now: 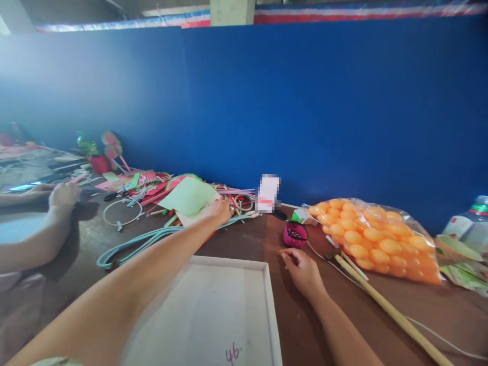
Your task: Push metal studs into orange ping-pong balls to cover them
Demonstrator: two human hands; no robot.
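Left hand (220,211) at one jumbled pile (188,195), right hand (303,272) near one pouch (295,235); both grips unclear

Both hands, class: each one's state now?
Left hand: beside pale green square paper; grip cannot be told.
Right hand: partly curled near round magenta container; any hold cannot be told.

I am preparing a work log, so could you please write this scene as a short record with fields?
left hand: at the cluttered pile, beside the green paper
right hand: near the magenta container; grip unclear
white tray: in front, marked 46
right side: clear bag of orange balls, wooden handle
left side: another person's hand
background: blue wall
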